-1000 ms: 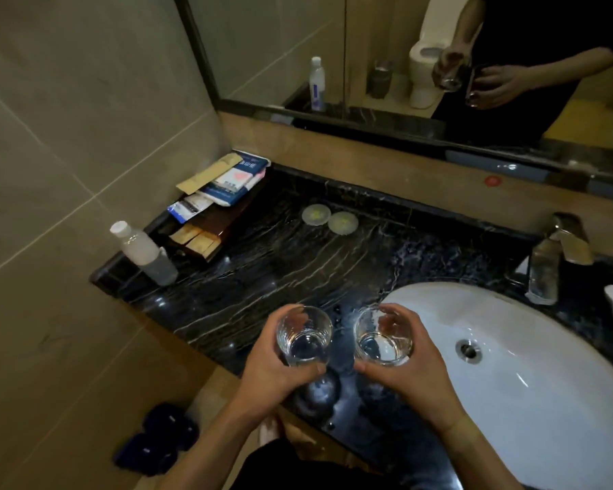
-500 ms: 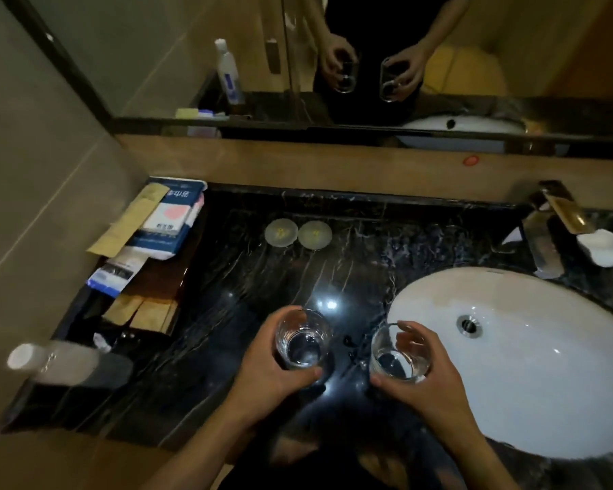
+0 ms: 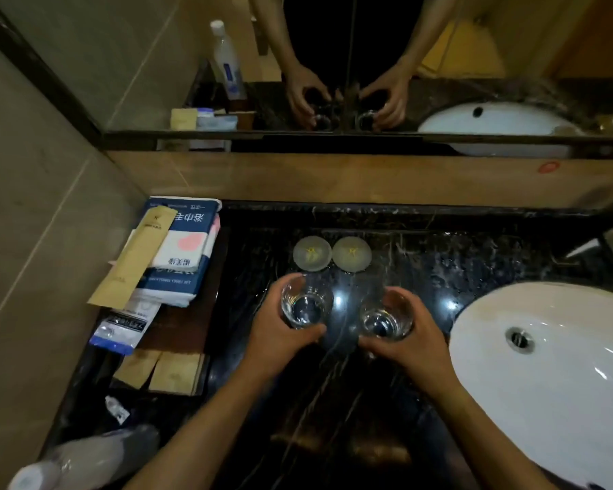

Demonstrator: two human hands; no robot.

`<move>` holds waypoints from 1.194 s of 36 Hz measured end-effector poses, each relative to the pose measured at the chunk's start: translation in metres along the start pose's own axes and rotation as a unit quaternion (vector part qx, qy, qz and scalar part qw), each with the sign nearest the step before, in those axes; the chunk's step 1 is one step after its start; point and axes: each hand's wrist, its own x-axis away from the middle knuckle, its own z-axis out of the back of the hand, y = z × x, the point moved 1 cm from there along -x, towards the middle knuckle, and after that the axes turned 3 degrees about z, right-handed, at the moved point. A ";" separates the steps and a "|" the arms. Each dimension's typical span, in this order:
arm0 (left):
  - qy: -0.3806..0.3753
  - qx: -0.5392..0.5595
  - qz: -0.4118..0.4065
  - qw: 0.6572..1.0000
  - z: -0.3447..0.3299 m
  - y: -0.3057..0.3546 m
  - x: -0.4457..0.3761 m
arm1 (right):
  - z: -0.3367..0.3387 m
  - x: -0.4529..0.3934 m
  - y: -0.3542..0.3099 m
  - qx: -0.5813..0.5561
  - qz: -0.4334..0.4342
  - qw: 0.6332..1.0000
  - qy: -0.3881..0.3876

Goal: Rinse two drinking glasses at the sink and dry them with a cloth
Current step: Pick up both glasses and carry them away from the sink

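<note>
Our left hand (image 3: 280, 334) wrapped its fingers around one clear, round drinking glass (image 3: 307, 305); our right hand (image 3: 409, 343) closed around the other glass (image 3: 386, 318). Both glasses were over the glossy black veined marble countertop (image 3: 439, 256), left of the smooth white oval basin (image 3: 560, 383), forearms angled inward.

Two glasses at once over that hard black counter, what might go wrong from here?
1. Each glass is held by one hand only: the left hand grips the left glass, the right hand the right glass. A slip over the stone counter could chip or break one.
2. The glasses sit close together and might knock.
3. The two round lids lie just beyond and could get bumped.
</note>
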 end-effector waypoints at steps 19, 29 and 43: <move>0.000 0.007 -0.007 1.000 -0.010 -0.018 -0.137 | -0.032 -0.143 -0.002 -0.050 -0.004 0.998 0.026; 0.010 -0.004 0.009 1.000 -0.019 -0.039 -0.149 | -0.040 -0.154 0.023 -0.063 -0.032 0.997 0.033; -0.010 -0.003 0.021 1.000 -0.017 -0.049 -0.157 | -0.041 -0.158 0.026 -0.053 -0.054 0.997 0.008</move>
